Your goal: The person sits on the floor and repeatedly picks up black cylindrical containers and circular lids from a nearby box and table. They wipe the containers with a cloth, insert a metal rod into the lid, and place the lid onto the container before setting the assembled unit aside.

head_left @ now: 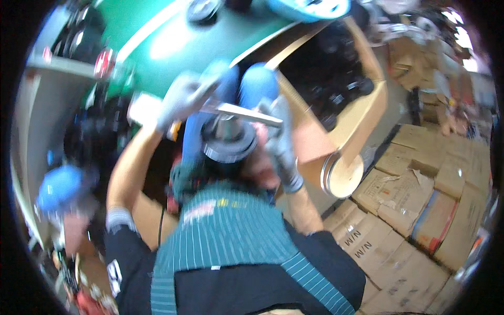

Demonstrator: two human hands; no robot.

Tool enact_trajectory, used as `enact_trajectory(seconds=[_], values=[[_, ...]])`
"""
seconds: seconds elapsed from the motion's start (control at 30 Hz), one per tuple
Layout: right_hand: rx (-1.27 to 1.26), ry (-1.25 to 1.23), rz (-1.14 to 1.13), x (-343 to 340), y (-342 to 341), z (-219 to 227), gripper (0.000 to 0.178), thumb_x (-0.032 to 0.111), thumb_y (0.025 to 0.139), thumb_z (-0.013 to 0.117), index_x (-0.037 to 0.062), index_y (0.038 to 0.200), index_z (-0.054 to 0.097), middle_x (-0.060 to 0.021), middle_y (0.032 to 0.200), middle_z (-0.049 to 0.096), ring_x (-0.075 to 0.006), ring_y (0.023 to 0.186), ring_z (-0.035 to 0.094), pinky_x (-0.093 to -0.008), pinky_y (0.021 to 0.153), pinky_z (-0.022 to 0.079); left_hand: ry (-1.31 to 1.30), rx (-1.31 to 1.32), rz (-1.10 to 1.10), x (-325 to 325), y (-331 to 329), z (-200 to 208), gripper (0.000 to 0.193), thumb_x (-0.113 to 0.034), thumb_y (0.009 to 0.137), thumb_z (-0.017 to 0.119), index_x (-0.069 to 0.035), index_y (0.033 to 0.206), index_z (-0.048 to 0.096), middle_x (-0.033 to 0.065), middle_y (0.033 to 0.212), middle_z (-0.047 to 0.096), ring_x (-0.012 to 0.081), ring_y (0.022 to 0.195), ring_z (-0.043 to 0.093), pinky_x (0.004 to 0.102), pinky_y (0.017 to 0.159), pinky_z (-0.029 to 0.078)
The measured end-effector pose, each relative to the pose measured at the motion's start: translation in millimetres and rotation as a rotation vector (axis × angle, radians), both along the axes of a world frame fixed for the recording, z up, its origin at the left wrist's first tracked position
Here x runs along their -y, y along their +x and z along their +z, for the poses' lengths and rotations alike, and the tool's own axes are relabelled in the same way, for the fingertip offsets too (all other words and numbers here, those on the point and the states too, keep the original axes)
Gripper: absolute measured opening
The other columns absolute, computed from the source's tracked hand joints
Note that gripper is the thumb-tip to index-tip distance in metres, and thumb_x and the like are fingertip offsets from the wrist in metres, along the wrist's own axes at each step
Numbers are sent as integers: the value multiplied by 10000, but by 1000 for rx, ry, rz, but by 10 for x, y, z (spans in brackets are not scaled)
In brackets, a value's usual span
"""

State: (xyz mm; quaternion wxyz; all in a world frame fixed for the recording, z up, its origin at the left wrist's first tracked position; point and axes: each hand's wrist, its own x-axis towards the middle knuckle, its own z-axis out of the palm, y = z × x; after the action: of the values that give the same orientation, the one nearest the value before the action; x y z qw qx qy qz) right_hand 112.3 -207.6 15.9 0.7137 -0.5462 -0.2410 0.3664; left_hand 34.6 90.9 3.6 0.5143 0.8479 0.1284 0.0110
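Closest in, a striped green apron, and just past its upper edge a black round part sits over the lap, metal stem at its centre. Across that stem goes a metal bar! The gloved left hand is curled in on the bar's left end, narrow, apparently gripping it. The gloved right hand meets the other end, fingers up; blur here, so I can't tell whether it grips.

Out to the right, a pale-ended cylinder beside the near corner of an open carton, and inside its walls, a heap of black parts. Beyond the knees, here's the green surface: a dark round piece toward the far side, and a blue bowl by the right edge.
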Motion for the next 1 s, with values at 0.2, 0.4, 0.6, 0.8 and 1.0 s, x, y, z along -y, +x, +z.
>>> enact_trajectory(seconds=[0.2, 0.4, 0.6, 0.8, 1.0], values=[[823, -435, 270, 69, -73, -32, 1071, 381, 718, 977, 32, 1595, 472, -330, 1672, 330, -465, 1584, 326, -506, 1289, 295, -164, -75, 584, -393, -236, 62, 307, -330, 1072, 644, -29, 1095, 701, -18, 715, 524, 62, 578, 484, 279, 503, 368], [872, -312, 165, 79, -10, 24, 939, 418, 765, 944, 63, 1539, 550, -282, 1612, 477, -448, 1518, 451, -514, 1275, 351, 597, -260, 783, -879, -121, -1179, 387, -453, 1055, 596, -110, 1223, 661, 228, 905, 769, 466, 842, 741, 579, 735, 559], [724, -305, -97, 189, 216, 434, 938, 451, 741, 961, 51, 1509, 601, -248, 1638, 473, -370, 1525, 465, -467, 1255, 388, 640, -176, 629, -832, -226, -742, 767, -476, 1034, 630, 85, 1532, 466, 358, 1389, 623, 483, 1243, 645, 541, 1027, 525], [25, 39, -387, 270, 765, 257, 758, 558, 968, 775, -11, 1446, 627, -92, 1338, 698, -194, 1205, 656, -326, 1087, 498, 898, 686, 7, 132, -844, -285, 618, -387, 950, 741, -68, 1439, 538, 343, 1666, 288, 579, 1484, 369, 702, 1187, 355], [-838, 457, -178, 192, 682, -907, 631, 550, 1130, 491, 66, 1531, 545, -69, 1508, 593, -210, 1398, 527, -388, 1208, 385, 481, 631, -77, 504, -451, -211, 852, -523, 877, 840, -97, 1513, 465, 294, 1542, 417, 512, 1376, 500, 601, 1147, 428]])
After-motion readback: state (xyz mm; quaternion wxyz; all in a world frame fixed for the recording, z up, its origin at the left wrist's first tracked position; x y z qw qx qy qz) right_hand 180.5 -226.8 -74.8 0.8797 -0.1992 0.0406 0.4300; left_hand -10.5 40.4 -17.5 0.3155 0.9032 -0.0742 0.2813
